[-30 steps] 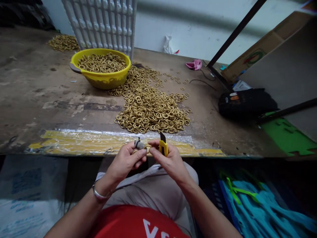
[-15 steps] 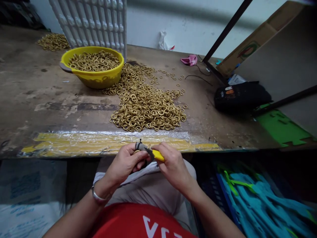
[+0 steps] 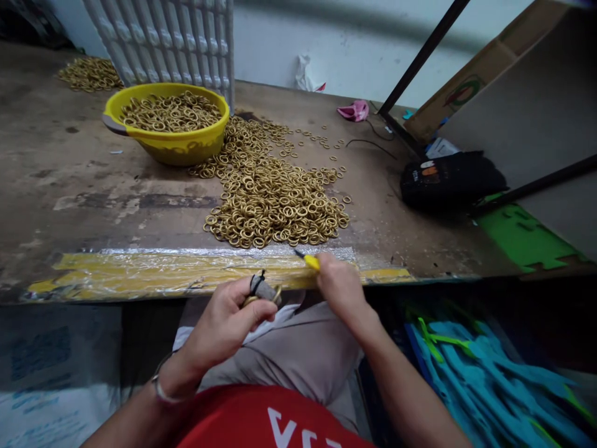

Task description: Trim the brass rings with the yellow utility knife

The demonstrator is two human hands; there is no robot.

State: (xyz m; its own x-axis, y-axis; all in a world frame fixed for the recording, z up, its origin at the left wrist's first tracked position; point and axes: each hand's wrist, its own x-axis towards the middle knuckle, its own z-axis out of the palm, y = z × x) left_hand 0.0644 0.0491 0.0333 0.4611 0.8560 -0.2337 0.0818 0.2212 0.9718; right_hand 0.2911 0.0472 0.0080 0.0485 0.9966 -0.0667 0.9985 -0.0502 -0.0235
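My left hand (image 3: 231,317) is over my lap at the table's front edge, its thumb and fingers closed on a gold-coloured ring (image 3: 277,296). A grey wrap (image 3: 265,289) with a black tie covers its index finger. My right hand (image 3: 342,286) grips a small knife (image 3: 311,261) by its yellow handle. The dark blade points left, toward the near edge of a pile of gold-coloured rings (image 3: 275,199) on the table. The knife is apart from the ring in my left hand.
A yellow basin (image 3: 181,146) full of rings stands back left, with another ring pile (image 3: 91,74) beyond it. A black pouch (image 3: 452,180) and a green foam mat (image 3: 522,236) are at right. Blue-green pieces (image 3: 489,367) lie below, right of my lap.
My right hand has moved the knife away from the left hand, up and to the right, over the table edge. The left hand stays near its place, still holding a ring.
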